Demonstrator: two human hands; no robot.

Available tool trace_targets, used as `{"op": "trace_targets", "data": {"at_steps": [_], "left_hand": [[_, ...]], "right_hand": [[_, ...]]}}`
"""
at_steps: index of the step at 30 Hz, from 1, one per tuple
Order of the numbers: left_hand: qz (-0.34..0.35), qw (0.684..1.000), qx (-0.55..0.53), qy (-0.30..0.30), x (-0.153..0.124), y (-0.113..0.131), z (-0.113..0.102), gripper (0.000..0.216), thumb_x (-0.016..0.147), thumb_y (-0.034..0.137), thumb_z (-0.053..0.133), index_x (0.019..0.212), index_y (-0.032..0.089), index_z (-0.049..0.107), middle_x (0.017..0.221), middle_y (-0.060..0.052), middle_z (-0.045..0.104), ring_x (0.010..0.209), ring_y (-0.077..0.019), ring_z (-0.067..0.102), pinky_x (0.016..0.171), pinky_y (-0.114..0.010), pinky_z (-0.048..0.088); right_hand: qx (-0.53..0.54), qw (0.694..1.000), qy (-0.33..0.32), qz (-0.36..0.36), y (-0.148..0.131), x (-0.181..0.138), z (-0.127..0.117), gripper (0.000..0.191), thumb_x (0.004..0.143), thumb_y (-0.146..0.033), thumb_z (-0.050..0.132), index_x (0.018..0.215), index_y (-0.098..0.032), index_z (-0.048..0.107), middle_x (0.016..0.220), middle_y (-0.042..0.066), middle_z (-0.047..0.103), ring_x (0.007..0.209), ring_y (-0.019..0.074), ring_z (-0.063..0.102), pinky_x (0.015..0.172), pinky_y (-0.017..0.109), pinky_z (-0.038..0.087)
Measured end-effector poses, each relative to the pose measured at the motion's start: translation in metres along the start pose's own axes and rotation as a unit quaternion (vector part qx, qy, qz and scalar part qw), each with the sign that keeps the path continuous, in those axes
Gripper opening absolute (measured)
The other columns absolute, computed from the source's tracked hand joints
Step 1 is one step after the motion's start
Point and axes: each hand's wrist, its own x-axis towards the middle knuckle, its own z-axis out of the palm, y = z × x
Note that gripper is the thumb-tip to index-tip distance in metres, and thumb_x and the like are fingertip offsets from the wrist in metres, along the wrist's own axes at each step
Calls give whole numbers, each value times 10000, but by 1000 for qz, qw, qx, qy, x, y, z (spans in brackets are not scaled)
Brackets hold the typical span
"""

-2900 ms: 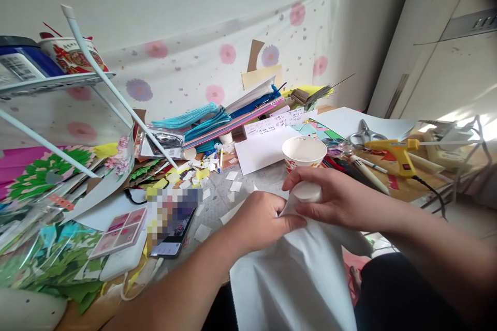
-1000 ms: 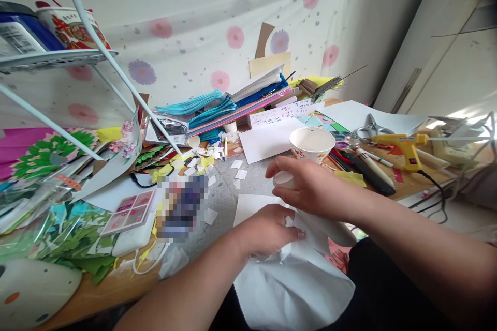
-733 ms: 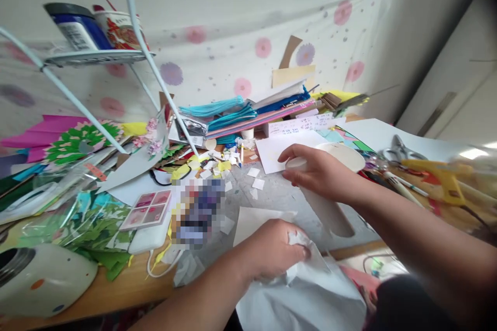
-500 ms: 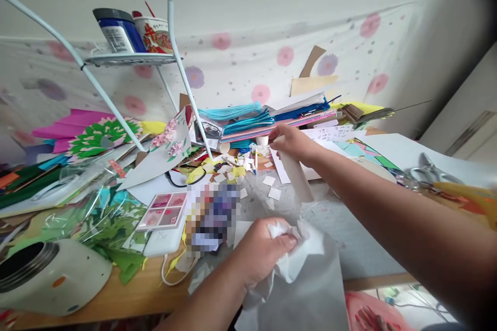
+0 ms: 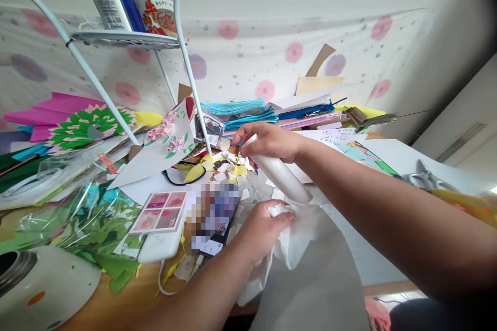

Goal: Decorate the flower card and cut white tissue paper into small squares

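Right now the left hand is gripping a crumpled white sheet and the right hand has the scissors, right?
Not quite: the head view shows the right hand holding a white cylinder, not the scissors. The left hand does grip a crumpled white sheet.

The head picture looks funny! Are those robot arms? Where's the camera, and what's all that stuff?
No robot here: they're a person's own bare arms. The camera is worn on the person's head, so it looks forward and down. The left hand grips a crumpled white sheet. The right hand holds a pale cylinder, tilted. On the messy table lie a phone, scissors and green scraps. A blue jar stands on a little shelf.
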Motion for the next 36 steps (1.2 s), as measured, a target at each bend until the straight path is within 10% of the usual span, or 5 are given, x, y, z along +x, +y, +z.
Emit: {"op": "trace_targets", "data": {"at_steps": [6, 13, 22, 36], "left_hand": [[107, 988, 101, 46, 58, 44, -2, 94, 641, 198, 736, 706, 265, 734, 1235, -21, 591, 1343, -342, 291, 1075, -415, 254], [76, 993, 33, -80, 86, 86, 13, 262, 672, 262, 673, 931, 228, 697, 824, -55, 698, 790, -264, 646, 702, -376, 490], [103, 984, -36, -140, 83, 54, 50, 468, 675, 623, 694, 812, 184, 609, 716, 4, 596, 688, -146, 552, 675, -260, 425], [78, 990, -47, -106, 56, 25, 28, 262, 706, 365, 756, 622, 146, 641, 576, 18, 569, 557, -101, 458, 582, -223, 334]], "right_hand": [[-133, 990, 38, -31, -27, -11, -37, 229, 694, -87, 613, 898, -189, 589, 704, -23, 595, 550, 109, 559, 479, 215, 459], [-102, 981, 130, -106, -59, -55, -89, 243, 729, -84, 616, 935, -210, 585, 837, 5, 590, 572, 123, 587, 494, 263, 513], [-16, 992, 97, -77, -46, -73, -101, 222, 759, -95, 627, 935, -220, 572, 790, -6, 591, 537, 108, 582, 507, 259, 522], [-140, 988, 55, 43, 53, 27, -57, 339, 592, -71, 733, 904, -167, 643, 763, -1, 623, 503, 108, 547, 475, 232, 445]]}}
